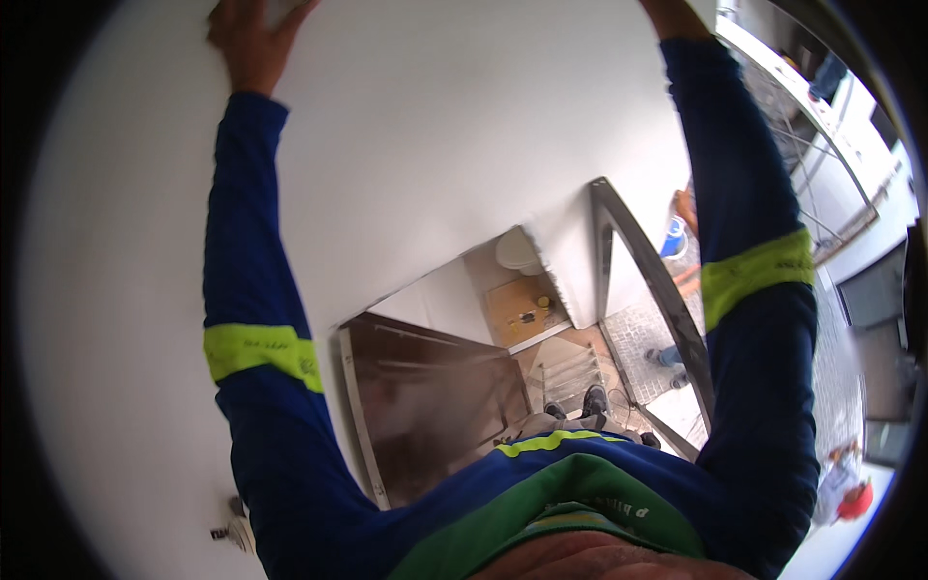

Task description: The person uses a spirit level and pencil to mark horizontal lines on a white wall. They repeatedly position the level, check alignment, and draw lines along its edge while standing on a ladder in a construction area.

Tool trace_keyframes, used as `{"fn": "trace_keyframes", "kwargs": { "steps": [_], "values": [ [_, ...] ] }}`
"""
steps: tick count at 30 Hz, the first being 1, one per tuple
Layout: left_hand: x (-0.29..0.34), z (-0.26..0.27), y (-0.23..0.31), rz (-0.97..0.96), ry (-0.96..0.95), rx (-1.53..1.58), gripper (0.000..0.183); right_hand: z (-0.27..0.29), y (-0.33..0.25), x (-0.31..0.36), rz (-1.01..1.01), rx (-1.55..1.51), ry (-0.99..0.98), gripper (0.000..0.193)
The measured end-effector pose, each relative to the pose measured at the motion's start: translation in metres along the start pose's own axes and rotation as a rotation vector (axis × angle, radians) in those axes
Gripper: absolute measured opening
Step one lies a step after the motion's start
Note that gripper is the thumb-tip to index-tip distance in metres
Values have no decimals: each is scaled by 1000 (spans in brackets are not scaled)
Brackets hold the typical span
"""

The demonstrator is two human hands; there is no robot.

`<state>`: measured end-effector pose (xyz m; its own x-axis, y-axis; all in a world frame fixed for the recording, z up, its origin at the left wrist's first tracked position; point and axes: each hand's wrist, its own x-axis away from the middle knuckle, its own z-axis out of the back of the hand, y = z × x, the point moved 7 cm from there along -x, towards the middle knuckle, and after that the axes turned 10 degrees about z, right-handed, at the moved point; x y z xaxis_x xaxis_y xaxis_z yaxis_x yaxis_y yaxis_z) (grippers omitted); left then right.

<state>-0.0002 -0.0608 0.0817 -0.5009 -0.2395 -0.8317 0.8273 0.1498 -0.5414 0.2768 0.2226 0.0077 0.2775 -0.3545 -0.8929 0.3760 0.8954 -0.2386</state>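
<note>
Raised to the upper left, my left hand (253,43) is against or close to the white wall (464,126). Its thumb stands apart from the fingers, and the fingertips are cut off by the top edge. I make out nothing held in it. Of my right hand (674,17) only the wrist end shows at the top edge, so its fingers and anything they hold are hidden. Both arms, in blue sleeves with yellow-green bands, stretch up along the wall. Below them is a doorway with a dark brown door (425,396).
A dark curved-looking frame (652,266) rises right of the doorway. Through the doorway appear a white toilet (518,253) and brown board (527,309). My shoes (593,401) are far below. Another person's hand (685,208) is near a blue bucket (674,237); a red-capped person (851,498) is lower right.
</note>
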Motion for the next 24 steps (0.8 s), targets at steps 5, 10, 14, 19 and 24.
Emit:
{"fn": "trace_keyframes", "kwargs": {
  "steps": [5, 10, 14, 19, 24],
  "values": [
    [0, -12, -10, 59, -23, -85, 60, 7, -2, 6, -39, 14, 105, 86],
    [2, -16, -10, 118, -45, -131, 61, 14, -4, 8, -62, -19, 55, 88],
    [4, -16, -11, 137, -37, -180, 61, 14, -5, 6, -73, -15, 38, 89],
    [1, -14, -8, 96, -14, -122, 60, 9, -4, 5, -54, 26, 26, 93],
    [-2, -13, -3, 88, -20, -129, 59, 4, 2, 3, -103, -3, -10, 97]
  ]
}}
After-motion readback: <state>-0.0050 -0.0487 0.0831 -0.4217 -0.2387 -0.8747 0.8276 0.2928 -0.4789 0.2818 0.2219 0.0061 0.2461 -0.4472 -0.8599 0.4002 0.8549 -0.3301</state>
